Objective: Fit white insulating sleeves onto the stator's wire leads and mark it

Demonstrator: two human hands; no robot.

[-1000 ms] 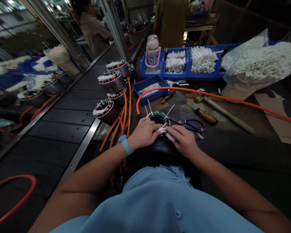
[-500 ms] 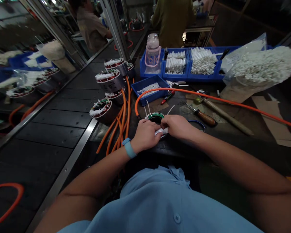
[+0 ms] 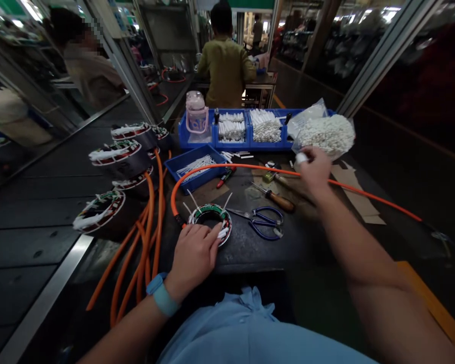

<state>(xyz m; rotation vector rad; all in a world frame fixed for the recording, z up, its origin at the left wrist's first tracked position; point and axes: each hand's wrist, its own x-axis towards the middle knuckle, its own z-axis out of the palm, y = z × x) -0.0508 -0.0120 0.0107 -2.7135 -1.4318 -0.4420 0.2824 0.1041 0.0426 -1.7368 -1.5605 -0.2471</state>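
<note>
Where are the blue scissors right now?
In the head view, the blue scissors lie flat on the dark table, just right of the round wire coil under the left hand, and below the wooden-handled screwdriver.

- The dark workbench (image 3: 250, 247) carries the work at its near edge.
- A wound motor ring (image 3: 209, 216) lies flat on it, with an orange cable (image 3: 227, 168) looping from the ring across the bench to the right.
- Blue-handled scissors (image 3: 263, 221) lie just beside the ring, and a wooden-handled screwdriver (image 3: 278, 198) near them.
- A small blue tray (image 3: 191, 163) of white strips sits behind the ring.
- A row of blue bins (image 3: 250, 129) with white tubes stands at the far edge, with a pink bottle (image 3: 196, 114) in the leftmost bin.
- A clear bag of white tubes (image 3: 326, 134) rests at the right end.
- Pieces of cardboard (image 3: 358, 199) lie flat on the right.
</note>
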